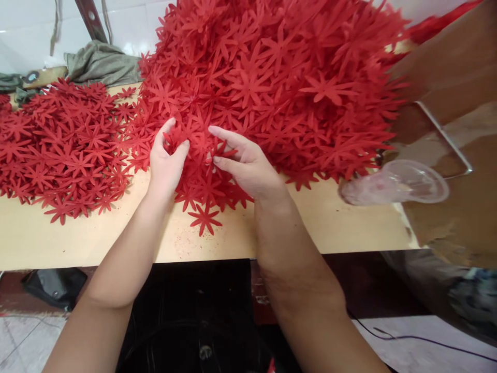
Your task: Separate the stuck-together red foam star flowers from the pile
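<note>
A large heap of red flower-shaped cut-outs (248, 85) with narrow petals lies in front of me. My left hand (166, 158) is at the heap's near left side, thumb and fingers apart, with red petals showing between them. Whether any petal touches its fingers is hard to see. Opposite it, my right hand (248, 163) has the thumb bent in, with a red flower cut-out (227, 152) between thumb and fingers; its forefinger stretches out above. A single flower cut-out (205, 219) lies on the wood nearer to me.
A second pile of red flowers (73, 147) spreads at the left of the pale wooden table (334, 223). On the right, a clear plastic cup (411, 181) lies on its side by a brown cardboard box (446, 217). Behind is a grey-green cloth (104, 65).
</note>
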`<act>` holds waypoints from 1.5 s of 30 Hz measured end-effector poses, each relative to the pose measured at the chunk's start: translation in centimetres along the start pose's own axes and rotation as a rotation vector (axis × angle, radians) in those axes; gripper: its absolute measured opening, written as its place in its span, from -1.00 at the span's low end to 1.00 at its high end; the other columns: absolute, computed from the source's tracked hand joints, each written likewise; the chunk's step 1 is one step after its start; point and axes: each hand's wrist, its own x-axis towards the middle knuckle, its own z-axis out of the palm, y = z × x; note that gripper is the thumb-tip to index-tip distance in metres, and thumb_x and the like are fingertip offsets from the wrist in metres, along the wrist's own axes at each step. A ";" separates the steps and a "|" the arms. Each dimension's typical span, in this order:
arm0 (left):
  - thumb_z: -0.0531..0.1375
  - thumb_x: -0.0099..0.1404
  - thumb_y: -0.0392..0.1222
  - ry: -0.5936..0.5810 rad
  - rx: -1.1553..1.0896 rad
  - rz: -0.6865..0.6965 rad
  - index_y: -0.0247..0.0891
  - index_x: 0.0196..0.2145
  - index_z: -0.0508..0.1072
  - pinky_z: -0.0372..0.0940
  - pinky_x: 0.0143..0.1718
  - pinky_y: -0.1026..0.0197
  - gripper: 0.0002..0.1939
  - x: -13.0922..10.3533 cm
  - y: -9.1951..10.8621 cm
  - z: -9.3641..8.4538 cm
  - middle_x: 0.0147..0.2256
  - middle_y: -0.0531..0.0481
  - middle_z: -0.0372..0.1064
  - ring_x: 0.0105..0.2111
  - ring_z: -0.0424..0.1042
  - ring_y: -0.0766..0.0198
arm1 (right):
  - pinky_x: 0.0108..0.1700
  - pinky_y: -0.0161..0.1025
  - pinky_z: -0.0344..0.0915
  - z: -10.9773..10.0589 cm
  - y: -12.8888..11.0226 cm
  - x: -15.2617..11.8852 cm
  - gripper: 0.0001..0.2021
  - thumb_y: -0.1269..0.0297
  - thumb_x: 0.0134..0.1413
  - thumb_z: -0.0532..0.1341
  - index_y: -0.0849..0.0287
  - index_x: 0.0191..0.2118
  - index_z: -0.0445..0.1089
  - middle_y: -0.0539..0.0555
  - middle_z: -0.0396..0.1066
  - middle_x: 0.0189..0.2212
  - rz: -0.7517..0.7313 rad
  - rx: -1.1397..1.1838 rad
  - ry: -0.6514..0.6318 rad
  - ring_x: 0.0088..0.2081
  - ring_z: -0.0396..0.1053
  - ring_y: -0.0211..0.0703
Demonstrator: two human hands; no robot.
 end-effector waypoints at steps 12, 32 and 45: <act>0.37 0.01 -0.19 -0.305 -0.148 -0.258 -0.26 -0.37 0.49 0.35 -0.18 0.22 -0.79 -1.9 1.8 1.8 -0.40 0.07 0.47 -0.33 0.49 0.33 | -0.23 -0.24 0.45 0.4 -0.1 0.4 -0.60 -0.03 -0.14 0.33 0.02 -0.16 0.38 -0.02 0.44 -0.34 -0.040 -0.049 0.163 -0.28 0.42 -0.23; 0.37 0.02 -0.27 -0.141 -0.177 -0.305 -0.28 -0.49 0.41 0.38 -0.28 0.29 -0.83 -1.3 1.4 1.7 -0.51 0.14 0.40 -0.42 0.43 0.42 | -0.39 -0.33 0.32 0.9 -1.0 0.1 -0.62 -0.08 -0.22 0.35 0.10 -0.37 0.37 -0.08 0.26 -0.53 -0.072 0.039 0.175 -0.44 0.28 -0.35; 0.33 0.09 -0.11 -0.120 -0.132 -0.321 -0.24 -0.48 0.41 0.20 -0.52 0.38 -0.81 -1.1 1.4 1.2 -0.62 0.17 0.24 -0.59 0.28 0.49 | -0.55 -0.35 0.15 0.4 0.3 0.8 -0.61 -0.10 -0.10 0.28 0.13 -0.56 0.26 -0.09 0.08 -0.65 -0.075 -0.036 0.299 -0.57 0.12 -0.39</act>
